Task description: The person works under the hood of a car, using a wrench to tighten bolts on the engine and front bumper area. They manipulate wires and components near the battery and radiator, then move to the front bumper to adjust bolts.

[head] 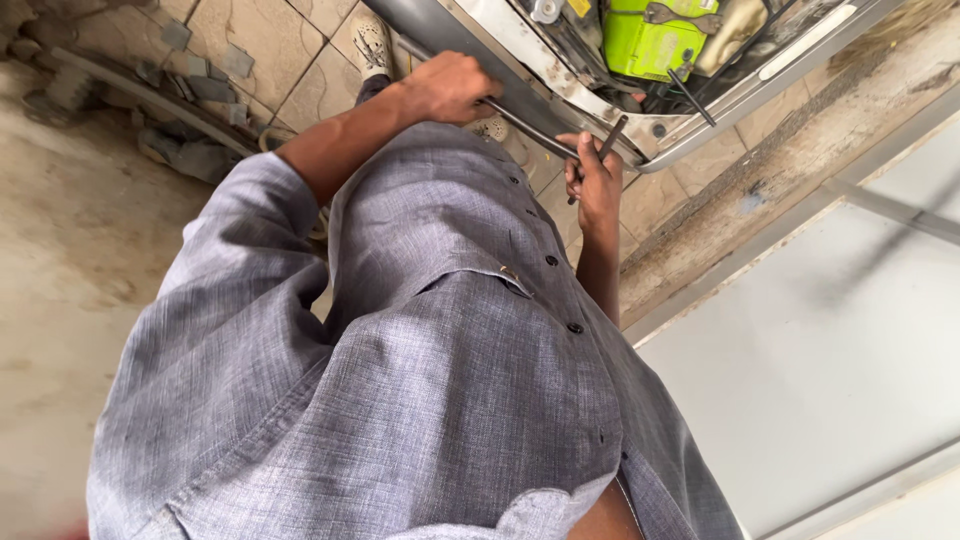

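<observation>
Gripping the slim dark metal tool (608, 140), right hand (597, 180) should stay firm; left hand (450, 88) clasps the grey metal rail (530, 128) as brace.

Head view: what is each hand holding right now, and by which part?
Right hand grips a dark metal tool at its lower end. Left hand rests on the vehicle's front edge.

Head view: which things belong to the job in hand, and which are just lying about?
In hand:
- left hand gripping metal bar
- right hand holding dark slim tool
- silver frame edge

Lying about:
- green box
- grey rubble
</observation>
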